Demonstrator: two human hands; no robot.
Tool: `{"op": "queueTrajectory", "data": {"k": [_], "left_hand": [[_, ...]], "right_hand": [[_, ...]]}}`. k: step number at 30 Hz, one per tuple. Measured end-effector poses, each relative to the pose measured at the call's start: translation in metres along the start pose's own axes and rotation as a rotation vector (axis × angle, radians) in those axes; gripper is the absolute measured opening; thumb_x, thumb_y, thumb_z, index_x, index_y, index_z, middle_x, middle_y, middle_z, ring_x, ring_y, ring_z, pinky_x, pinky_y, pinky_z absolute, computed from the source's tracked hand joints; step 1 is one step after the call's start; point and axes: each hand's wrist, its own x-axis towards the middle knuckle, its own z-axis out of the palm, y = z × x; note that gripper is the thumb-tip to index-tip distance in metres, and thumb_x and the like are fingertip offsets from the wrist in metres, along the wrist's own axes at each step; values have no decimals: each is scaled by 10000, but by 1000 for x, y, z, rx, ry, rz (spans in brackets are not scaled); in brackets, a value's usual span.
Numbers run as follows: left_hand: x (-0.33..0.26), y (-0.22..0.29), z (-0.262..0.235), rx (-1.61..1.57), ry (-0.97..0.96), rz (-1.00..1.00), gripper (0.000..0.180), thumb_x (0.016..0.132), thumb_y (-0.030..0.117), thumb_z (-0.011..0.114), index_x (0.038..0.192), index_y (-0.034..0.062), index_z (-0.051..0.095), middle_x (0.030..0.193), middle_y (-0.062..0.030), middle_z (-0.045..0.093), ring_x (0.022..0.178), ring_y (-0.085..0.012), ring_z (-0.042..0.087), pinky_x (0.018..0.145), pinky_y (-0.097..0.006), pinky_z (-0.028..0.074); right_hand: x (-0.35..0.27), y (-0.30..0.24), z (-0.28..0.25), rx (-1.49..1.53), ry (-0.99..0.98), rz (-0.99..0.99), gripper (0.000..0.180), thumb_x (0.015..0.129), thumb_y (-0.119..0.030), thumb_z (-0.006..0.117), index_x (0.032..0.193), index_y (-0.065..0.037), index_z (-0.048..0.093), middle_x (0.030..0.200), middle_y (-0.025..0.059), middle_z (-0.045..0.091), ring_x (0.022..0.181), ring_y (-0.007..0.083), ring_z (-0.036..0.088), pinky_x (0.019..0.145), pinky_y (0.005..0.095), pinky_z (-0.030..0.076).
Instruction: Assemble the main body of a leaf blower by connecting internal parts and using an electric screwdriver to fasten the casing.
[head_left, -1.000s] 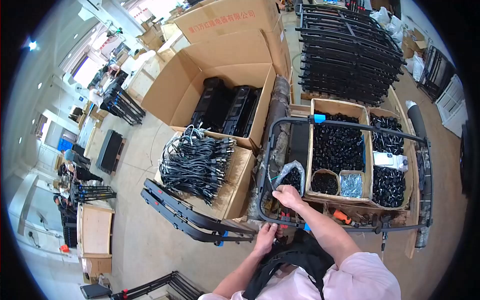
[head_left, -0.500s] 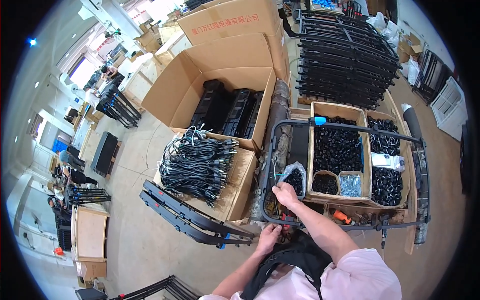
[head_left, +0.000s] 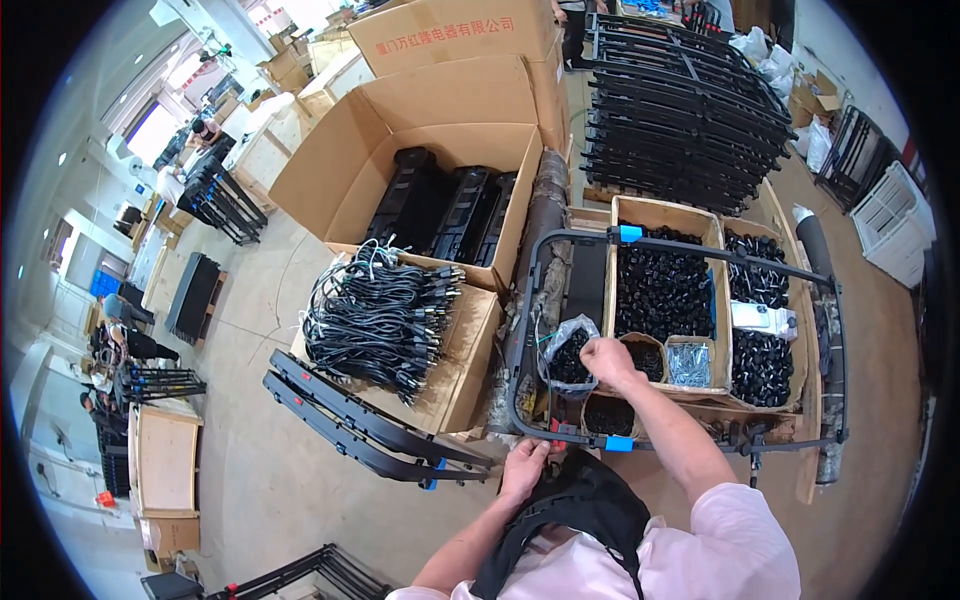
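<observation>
A black tubular frame (head_left: pixel 690 240) with rounded corners lies across the wooden parts trays. My left hand (head_left: pixel 524 470) is at its lower left corner, thumb and fingers pinched against the near rail beside a red piece (head_left: pixel 558 434). Whatever sits between those fingertips is too small to make out. Inside the frame's outline, my right hand (head_left: pixel 610 362) has its fingers curled together at the right edge of a clear plastic bag (head_left: pixel 570 362) of small black parts. Its fingertips are partly hidden. Blue clips (head_left: pixel 619 443) show on the near and far rails.
Wooden trays (head_left: pixel 722 300) hold black fittings and a box of silver screws (head_left: pixel 689 363). At left, black cables (head_left: pixel 380 315) lie on a carton, beside curved black bars (head_left: pixel 370 425). Behind stand an open carton (head_left: pixel 450 95) and stacked black frames (head_left: pixel 685 115). People work far left.
My right hand has moved right, from the frame's left side to the bag's right edge. My left hand stays by the near rail. An orange tool near that rail is no longer visible.
</observation>
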Motion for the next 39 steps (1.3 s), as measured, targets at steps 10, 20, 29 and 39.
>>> {"op": "queueTrajectory", "data": {"k": [10, 20, 29, 39], "left_hand": [[-1, 12, 6, -31, -9, -26, 229, 1078, 155, 558, 1115, -37, 677, 1020, -107, 760, 910, -162, 707, 873, -308, 553], [-1, -2, -3, 148, 62, 49, 285, 1053, 256, 606, 1072, -1, 727, 938, -78, 769, 825, -129, 695, 777, -308, 551], [3, -2, -6, -30, -38, 42, 252, 1067, 275, 598, 1031, 65, 731, 863, -9, 745, 674, -51, 580, 601, -228, 448], [0, -1, -4, -140, -87, 28, 167, 1056, 175, 614, 1025, 45, 715, 947, -41, 763, 788, -105, 690, 680, -254, 500]], "right_hand": [[24, -9, 11, -263, -96, -237, 259, 855, -241, 717, 1027, -51, 757, 1016, 181, 757, 1015, 376, 719, 901, 500, 560], [27, -19, 26, -278, -75, -109, 288, 835, -222, 647, 998, 3, 723, 974, 259, 749, 961, 439, 730, 882, 514, 583], [23, -35, 3, -39, -113, 137, 313, 797, -253, 661, 1010, -36, 733, 988, 224, 760, 988, 398, 727, 893, 478, 567], [-19, 8, -8, 502, -88, 155, 215, 916, -173, 735, 1056, -10, 725, 835, 93, 742, 693, 152, 710, 642, 329, 561]]}}
